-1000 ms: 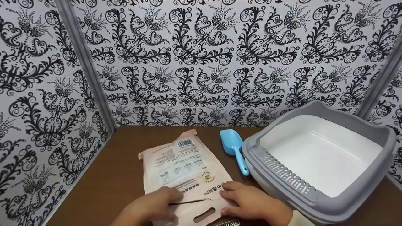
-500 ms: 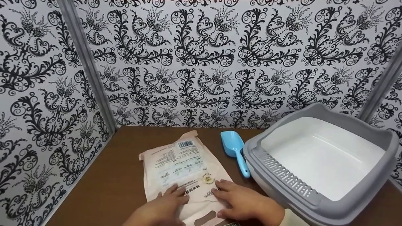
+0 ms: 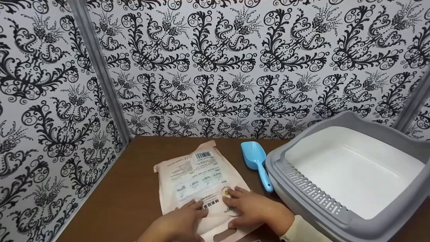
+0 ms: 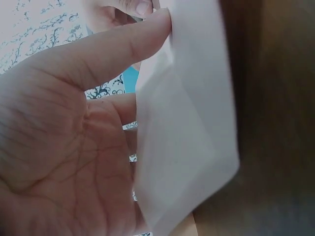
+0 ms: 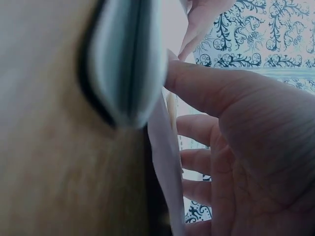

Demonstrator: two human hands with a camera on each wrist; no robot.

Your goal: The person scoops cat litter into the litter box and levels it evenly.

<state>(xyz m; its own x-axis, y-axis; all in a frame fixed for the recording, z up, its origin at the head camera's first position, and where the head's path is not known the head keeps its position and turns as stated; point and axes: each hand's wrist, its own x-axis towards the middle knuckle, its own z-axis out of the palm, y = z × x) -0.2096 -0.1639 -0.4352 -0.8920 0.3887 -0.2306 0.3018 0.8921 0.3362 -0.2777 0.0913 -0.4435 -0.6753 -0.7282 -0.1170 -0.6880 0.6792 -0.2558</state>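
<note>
A pale pink printed bag (image 3: pixel 196 168) lies flat on the brown table, barcode end away from me and slotted handle end near me. My left hand (image 3: pixel 179 222) rests on the bag's near left part, fingers spread over the print. My right hand (image 3: pixel 253 208) rests on the near right part, fingertips beside the round yellow logo. In the left wrist view the left thumb (image 4: pixel 133 44) touches the bag's pale edge (image 4: pixel 182 128). The right wrist view has the right hand's fingers (image 5: pixel 194 160) against the bag (image 5: pixel 165 157).
A blue scoop (image 3: pixel 253 156) lies right of the bag. Beside it stands a grey-rimmed white litter box (image 3: pixel 356 164) with a slotted ledge. A blurred rounded object (image 5: pixel 128 59) fills the right wrist view's foreground. Patterned wall panels (image 3: pixel 225 84) border the table (image 3: pixel 111 188).
Both hands have moved from the bag's near end further up onto it and now lie flatter. A dark slit-like crease near the handle no longer shows. The view has shifted slightly.
</note>
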